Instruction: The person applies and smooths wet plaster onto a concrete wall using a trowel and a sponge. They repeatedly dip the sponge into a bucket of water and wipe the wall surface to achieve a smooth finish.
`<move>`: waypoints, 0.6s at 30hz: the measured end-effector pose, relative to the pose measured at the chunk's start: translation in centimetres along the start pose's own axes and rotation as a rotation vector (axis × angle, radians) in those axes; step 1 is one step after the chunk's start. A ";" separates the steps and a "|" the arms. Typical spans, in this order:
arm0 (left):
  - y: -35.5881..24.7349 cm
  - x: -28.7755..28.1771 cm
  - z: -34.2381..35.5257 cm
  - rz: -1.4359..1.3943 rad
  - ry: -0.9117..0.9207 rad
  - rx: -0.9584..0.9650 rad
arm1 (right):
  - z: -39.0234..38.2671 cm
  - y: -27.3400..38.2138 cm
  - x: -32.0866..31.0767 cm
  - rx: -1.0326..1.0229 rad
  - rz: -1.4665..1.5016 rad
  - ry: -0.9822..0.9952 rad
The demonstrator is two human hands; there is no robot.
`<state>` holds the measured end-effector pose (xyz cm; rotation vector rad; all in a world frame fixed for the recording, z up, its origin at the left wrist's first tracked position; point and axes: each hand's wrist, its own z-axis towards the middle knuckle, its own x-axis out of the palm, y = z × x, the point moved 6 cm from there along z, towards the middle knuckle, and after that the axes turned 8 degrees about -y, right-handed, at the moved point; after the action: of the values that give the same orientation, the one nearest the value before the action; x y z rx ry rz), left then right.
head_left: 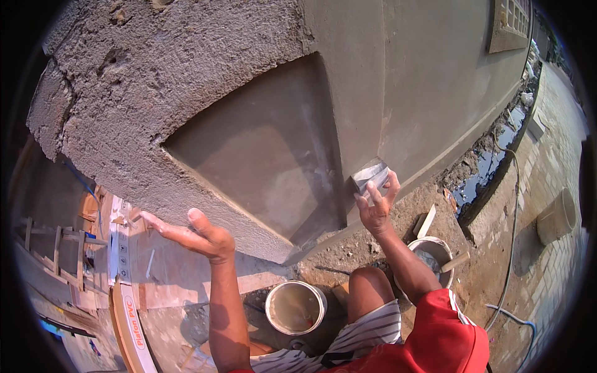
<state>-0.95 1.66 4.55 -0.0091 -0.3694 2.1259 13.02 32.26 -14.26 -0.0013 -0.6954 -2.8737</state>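
Wearing red shirt, gripping grey block beside wall with right hand, with left hand spread empty; probably smoothing, needing flat pressure next.

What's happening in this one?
A person in a red shirt is at a grey wall. The right hand holds a small grey block beside the wall's sunken panel; whether it touches the wall is hard to tell. The left hand is open, with nothing in its palm. Below, between the arms, stands a bucket with murky contents, and a wooden handle leans out of another.
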 end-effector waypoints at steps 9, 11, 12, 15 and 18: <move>0.4 -1.1 0.5 0.079 0.061 0.043 | 11.2 9.1 3.3 -0.203 0.037 -0.106; 0.2 -1.1 0.3 0.068 0.052 0.045 | 5.6 5.6 2.0 -0.228 -0.004 -0.059; 0.1 -0.7 0.2 0.049 0.045 0.044 | 3.8 3.2 0.9 -0.174 -0.017 -0.050; 0.1 -0.7 0.4 0.053 0.025 0.059 | 4.7 1.1 0.6 0.049 0.045 -0.134; 0.3 -1.1 0.4 0.086 0.015 0.037 | 8.7 6.6 2.7 0.039 0.100 -0.150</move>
<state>-0.66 0.52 4.73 -0.0195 -0.3266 2.2159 11.14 30.01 -3.40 -0.2416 -0.7551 -2.7853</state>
